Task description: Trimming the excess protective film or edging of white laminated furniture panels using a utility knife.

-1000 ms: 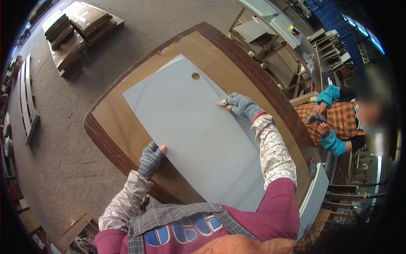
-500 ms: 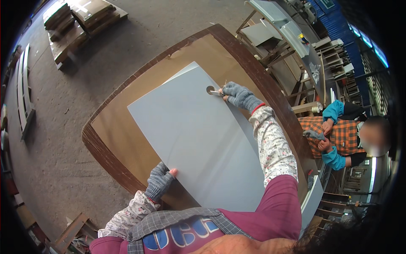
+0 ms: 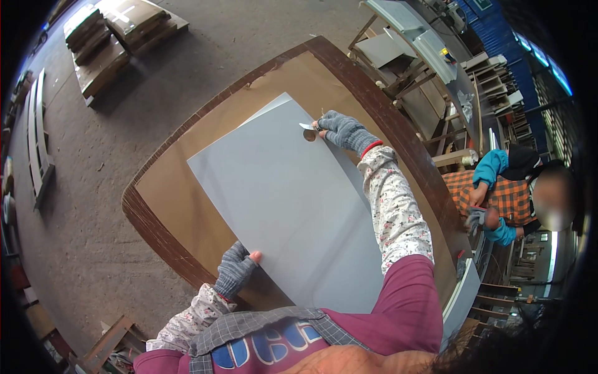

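Note:
A pale grey rectangular panel (image 3: 283, 193) lies at a slant before me, with another panel's edge (image 3: 265, 110) showing from under its far left side. Near its far right corner is a round hole (image 3: 310, 135). My right hand (image 3: 342, 132), in a grey fingerless glove, is closed on a small knife (image 3: 306, 126) whose short shiny blade lies at the hole's far rim; the handle is mostly hidden in the fingers. My left hand (image 3: 235, 269), gloved alike, grips the panel's near left edge, thumb on top and fingers out of sight beneath.
Brown board (image 3: 168, 181) covers the dark-edged table (image 3: 143, 215). To the right, a person in an orange checked apron (image 3: 507, 202) handles a grey glove (image 3: 476, 219). Beyond stands a bench with panels (image 3: 430, 56). Stacked boards (image 3: 103, 56) sit on the floor far left.
My right hand has shifted slightly left and away from me, taking the blade from the hole's right side to its far rim. The person's hands have moved nearer. My left hand stays put.

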{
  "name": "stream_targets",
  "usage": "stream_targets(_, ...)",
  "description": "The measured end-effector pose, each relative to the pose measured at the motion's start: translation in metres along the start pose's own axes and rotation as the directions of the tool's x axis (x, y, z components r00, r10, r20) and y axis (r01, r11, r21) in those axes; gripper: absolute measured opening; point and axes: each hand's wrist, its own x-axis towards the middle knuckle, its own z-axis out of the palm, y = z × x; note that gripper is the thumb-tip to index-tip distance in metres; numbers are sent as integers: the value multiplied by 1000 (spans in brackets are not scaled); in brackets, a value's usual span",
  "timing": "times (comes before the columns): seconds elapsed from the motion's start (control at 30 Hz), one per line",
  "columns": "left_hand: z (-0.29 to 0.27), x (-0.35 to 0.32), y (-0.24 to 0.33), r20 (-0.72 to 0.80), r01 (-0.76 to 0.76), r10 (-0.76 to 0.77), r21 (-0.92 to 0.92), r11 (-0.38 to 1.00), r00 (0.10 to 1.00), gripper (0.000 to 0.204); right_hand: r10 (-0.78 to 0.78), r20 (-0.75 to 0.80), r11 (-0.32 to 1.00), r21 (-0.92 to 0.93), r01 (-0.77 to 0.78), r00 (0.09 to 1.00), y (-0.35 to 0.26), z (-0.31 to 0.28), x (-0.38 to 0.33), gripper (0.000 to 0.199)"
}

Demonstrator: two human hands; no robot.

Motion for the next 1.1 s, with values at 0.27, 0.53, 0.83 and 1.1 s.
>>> stream_targets(0.27,1,-1,3,-11,16,-16,-12,1000,1000,27,-7,-42,1000,18,8,999,-6,-7,1,29)
stream_targets(0.53,-3,2,-15,1,-12,12,97,995,1000,28,-87,-127,994,57,95,988,19,14,-4,28)
stream_targets(0.83,-1,-3,-3,9,17,-17,-13,1000,1000,25,-37,-95,987,154,52,995,6,6,-3,28)
stream_targets(1.1,-8,-5,-4,57,81,-85,59,995,995,39,-14,16,999,44,13,1000,-5,-13,50,30)
